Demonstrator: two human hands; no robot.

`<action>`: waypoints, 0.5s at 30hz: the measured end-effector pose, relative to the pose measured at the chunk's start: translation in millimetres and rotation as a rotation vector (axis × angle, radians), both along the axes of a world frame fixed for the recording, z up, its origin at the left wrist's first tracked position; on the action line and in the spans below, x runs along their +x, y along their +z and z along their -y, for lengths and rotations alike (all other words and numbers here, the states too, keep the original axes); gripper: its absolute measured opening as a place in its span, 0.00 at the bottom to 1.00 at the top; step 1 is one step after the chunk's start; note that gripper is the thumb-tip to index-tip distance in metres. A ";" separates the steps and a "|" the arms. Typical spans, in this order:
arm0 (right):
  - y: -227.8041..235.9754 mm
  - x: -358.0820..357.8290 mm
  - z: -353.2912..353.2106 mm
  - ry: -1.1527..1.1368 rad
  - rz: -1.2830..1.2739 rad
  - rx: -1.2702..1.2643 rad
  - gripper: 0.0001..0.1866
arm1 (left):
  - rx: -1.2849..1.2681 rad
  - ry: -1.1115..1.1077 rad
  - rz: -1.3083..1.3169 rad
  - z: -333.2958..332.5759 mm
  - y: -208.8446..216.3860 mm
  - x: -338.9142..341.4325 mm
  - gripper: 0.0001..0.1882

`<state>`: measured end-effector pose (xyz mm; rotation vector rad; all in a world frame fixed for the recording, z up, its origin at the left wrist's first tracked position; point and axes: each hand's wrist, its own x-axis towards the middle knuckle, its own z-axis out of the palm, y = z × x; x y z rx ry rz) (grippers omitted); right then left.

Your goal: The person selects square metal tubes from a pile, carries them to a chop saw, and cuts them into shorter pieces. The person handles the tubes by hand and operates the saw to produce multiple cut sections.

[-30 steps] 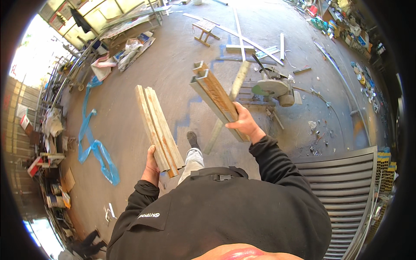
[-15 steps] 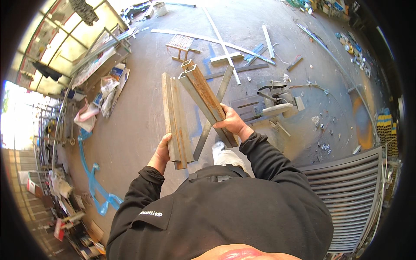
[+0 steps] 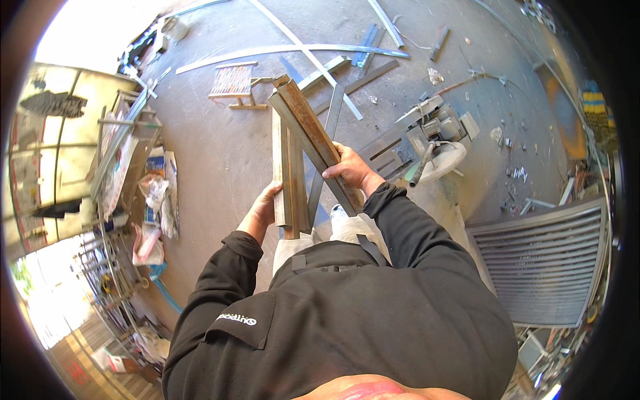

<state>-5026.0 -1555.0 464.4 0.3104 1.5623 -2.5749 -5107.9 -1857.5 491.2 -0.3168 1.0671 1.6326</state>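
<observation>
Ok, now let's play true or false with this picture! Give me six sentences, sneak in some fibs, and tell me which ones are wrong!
1. The left hand holds pale brown bars. True.
2. The right hand is holding nothing. False: it grips rusty bars.
3. The low stool has a seat with many colours. True.
4. The sleeves are bright yellow. False: they are black.
5. The slatted panel is at the left side of the picture. False: it is at the right side.
6. A machine rests on the floor. True.
</observation>
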 end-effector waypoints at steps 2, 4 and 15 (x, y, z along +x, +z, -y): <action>-17.4 -16.9 -8.0 -0.047 0.063 -0.021 0.41 | -0.026 -0.081 0.019 -20.0 -9.6 -36.5 0.41; -37.1 -32.6 -13.2 -0.110 0.114 -0.032 0.39 | 0.006 -0.174 0.049 -42.0 -21.5 -73.2 0.42; -129.9 -91.6 22.8 -0.618 0.399 -0.205 0.40 | -0.150 -0.886 0.138 -128.6 -146.4 -225.5 0.52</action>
